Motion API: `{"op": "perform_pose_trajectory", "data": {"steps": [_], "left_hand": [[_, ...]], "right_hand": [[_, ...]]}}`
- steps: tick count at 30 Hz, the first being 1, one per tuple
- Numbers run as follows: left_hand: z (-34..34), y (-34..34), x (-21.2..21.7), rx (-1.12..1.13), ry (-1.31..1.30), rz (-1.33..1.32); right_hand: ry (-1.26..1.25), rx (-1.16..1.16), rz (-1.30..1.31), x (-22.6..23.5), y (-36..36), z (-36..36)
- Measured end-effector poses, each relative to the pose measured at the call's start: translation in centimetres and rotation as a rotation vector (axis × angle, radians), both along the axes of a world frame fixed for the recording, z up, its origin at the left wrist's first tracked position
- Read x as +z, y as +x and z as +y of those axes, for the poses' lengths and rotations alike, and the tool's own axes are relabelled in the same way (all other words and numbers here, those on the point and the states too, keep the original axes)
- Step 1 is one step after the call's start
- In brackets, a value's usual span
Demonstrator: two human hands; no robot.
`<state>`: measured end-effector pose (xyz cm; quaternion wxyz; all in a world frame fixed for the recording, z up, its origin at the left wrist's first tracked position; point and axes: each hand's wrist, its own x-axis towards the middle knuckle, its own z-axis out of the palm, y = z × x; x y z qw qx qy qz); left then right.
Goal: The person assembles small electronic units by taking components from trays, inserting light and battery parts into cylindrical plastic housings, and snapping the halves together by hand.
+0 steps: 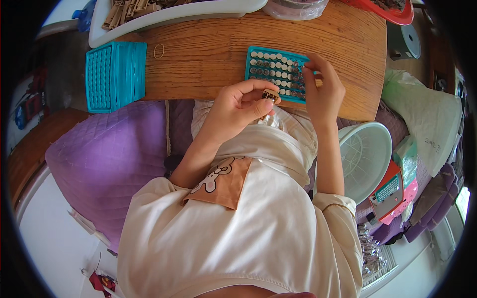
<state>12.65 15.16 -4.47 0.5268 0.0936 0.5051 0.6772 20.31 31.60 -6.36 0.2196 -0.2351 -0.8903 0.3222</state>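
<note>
My left hand (236,109) is closed, its thumb and fingers pinching a small tan-brown block (270,95) with dark openings in its face. It is held just off the near edge of the wooden table. A turquoise tray (248,60) lies on the table, filled with rows of small round pieces, some whitish and some darker. Over that tray's right side is my right hand (325,87), thumb and forefinger brought together near the rightmost column. Whatever sits between those fingertips is too small to name.
Stacked turquoise trays (115,77) stand at the table's left edge, near a rubber band (158,50). A white bin (169,24) of brown pieces is at the back. A red basin (397,15) sits back right. Right of my lap is a pale basket (365,159).
</note>
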Motion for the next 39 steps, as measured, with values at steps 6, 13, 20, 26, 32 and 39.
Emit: {"op": "perform_pose_trajectory", "data": {"steps": [6,13,20,26,32,39], "left_hand": [[0.1,0.1,0.7,0.004,-0.023,0.040],[0.1,0.3,0.9,0.020,-0.032,0.103],[0.2,0.5,1.2,0.015,-0.010,0.020],[0.4,0.8,1.6,0.013,-0.043,0.112],[0.0,0.5,1.5,-0.011,-0.148,0.292],[-1.2,-1.0,2.5,-0.378,-0.148,0.441]], "right_hand": [[-0.290,0.052,0.323,2.7,1.6,-4.8],[-0.174,0.140,0.467,1.6,1.6,-5.4],[-0.186,0.118,0.485,1.2,2.0,-5.8],[-0.132,0.042,0.660,0.5,2.0,-6.5],[-0.150,0.119,0.356,2.6,2.3,-5.3],[-0.580,0.511,-0.341,7.2,0.0,-1.9]]}}
